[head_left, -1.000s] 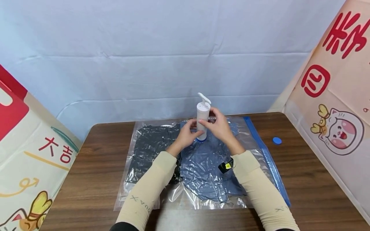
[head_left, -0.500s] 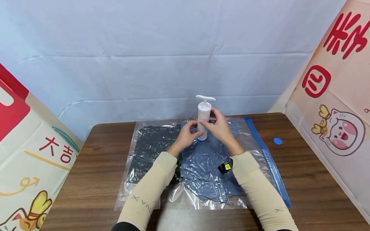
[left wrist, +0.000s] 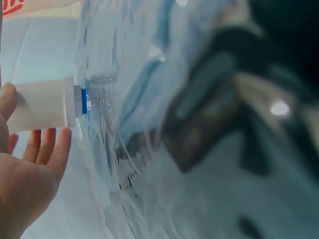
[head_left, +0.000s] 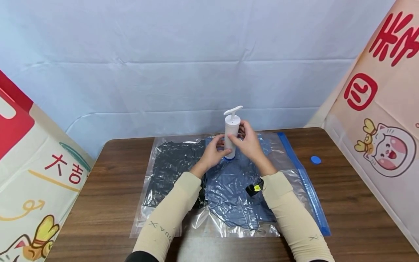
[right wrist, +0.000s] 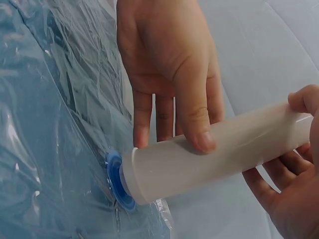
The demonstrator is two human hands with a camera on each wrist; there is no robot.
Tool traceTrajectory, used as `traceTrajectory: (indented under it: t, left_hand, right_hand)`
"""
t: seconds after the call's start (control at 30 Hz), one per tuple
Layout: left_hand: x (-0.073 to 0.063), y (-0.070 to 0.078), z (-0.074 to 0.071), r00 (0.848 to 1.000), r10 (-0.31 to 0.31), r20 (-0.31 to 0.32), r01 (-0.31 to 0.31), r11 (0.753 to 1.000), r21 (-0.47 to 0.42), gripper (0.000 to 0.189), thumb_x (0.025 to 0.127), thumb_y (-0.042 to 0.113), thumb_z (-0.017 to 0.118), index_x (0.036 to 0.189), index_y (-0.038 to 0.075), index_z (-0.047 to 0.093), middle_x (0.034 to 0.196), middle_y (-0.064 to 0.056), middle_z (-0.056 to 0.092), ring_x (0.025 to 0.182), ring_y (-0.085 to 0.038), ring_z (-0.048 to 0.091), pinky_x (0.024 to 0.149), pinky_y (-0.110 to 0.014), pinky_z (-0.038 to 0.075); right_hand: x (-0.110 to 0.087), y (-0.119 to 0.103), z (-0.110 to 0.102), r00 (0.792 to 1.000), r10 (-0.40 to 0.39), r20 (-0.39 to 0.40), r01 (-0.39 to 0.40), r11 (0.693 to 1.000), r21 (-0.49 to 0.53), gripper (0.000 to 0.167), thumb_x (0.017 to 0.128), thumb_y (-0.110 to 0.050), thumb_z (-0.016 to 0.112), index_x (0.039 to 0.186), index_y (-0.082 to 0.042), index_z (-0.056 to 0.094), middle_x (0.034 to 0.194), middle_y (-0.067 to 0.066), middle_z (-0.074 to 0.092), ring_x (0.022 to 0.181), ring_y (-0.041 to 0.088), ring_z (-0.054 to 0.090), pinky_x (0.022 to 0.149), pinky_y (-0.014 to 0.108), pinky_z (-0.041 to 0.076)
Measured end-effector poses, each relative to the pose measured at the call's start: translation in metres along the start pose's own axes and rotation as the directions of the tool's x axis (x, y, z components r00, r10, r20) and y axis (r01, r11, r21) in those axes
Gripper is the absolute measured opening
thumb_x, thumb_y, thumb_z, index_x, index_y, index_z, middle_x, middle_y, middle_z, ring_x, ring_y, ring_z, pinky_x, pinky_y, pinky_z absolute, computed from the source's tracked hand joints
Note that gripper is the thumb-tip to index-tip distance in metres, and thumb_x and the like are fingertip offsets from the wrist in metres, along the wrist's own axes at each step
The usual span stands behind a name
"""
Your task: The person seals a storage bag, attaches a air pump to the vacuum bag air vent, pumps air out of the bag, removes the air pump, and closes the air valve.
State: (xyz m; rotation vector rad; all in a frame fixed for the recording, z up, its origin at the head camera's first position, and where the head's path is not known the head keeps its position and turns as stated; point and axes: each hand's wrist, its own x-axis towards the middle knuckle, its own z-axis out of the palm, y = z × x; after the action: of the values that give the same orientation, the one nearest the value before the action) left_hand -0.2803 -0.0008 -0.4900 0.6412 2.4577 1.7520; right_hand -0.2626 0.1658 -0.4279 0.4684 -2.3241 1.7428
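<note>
A white hand pump point(head_left: 232, 129) with a T-shaped handle stands upright over the bag's blue valve point(right wrist: 118, 181), its lower end touching it. My left hand point(head_left: 211, 155) holds the lower barrel, thumb in front and fingers behind. Higher up, my right hand point(head_left: 250, 145) grips the barrel between thumb and fingers. Beneath both hands lies a clear plastic storage bag point(head_left: 196, 222) containing a black garment point(head_left: 173, 171) and a blue one point(head_left: 229, 200). The left wrist view shows the barrel's end point(left wrist: 47, 104) against the valve.
A round blue cap point(head_left: 315, 160) lies on the wooden table point(head_left: 108, 189), right of the bag. The bag's blue zip edge point(head_left: 304, 178) runs down its right side. A black device point(head_left: 254, 189) with a yellow mark sits at my right wrist. Cloth hangs behind the table.
The pump's handle has turned about its upright axis, its right end now appearing higher than its left. Both hands stay around the barrel, almost in place.
</note>
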Motion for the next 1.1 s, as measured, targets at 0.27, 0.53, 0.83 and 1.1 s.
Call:
traceTrajectory:
  t: [0.27,0.53,0.83,1.1]
  left_hand:
    - [0.001,-0.001,0.001,1.000,0.007,-0.009,-0.006,0.993,0.118,0.052,0.095,0.020,0.075,0.143,0.009,0.056,0.127,-0.013,0.062,0.114,-0.026,0.062,0.095,-0.036,0.054]
    - [0.001,0.004,0.004,1.000,0.026,0.015,-0.027,0.996,0.086,0.057,0.097,0.021,0.073,0.148,0.010,0.051,0.141,-0.015,0.053,0.129,-0.028,0.055,0.104,-0.038,0.050]
    - [-0.001,0.000,0.005,1.000,0.014,0.011,-0.014,1.000,-0.015,0.053,0.100,0.018,0.069,0.149,0.008,0.051,0.141,-0.015,0.059,0.128,-0.028,0.059,0.102,-0.033,0.051]
    - [0.001,0.002,0.003,1.000,-0.031,-0.008,0.030,0.999,-0.026,0.055,0.097,0.020,0.073,0.145,0.005,0.051,0.138,-0.015,0.059,0.128,-0.028,0.058,0.101,-0.033,0.052]
  right_hand:
    - [-0.009,-0.034,0.002,0.998,0.003,0.059,-0.001,0.999,-0.041,0.058,0.098,-0.002,0.065,0.147,0.012,0.036,0.139,0.033,0.049,0.128,0.046,0.049,0.106,0.058,0.042]
    - [-0.011,-0.042,0.001,1.000,-0.006,0.020,0.008,0.997,-0.076,0.056,0.097,-0.005,0.069,0.144,0.010,0.043,0.133,0.032,0.053,0.122,0.046,0.053,0.103,0.058,0.045]
    - [-0.008,-0.038,0.001,0.999,0.033,0.042,-0.029,0.996,-0.085,0.057,0.099,-0.005,0.065,0.147,0.011,0.038,0.139,0.033,0.049,0.128,0.046,0.050,0.108,0.057,0.042]
    - [0.004,-0.002,0.000,0.999,0.038,-0.018,-0.038,0.999,0.009,0.053,0.099,-0.009,0.067,0.142,0.006,0.039,0.138,0.027,0.049,0.128,0.039,0.049,0.106,0.054,0.044]
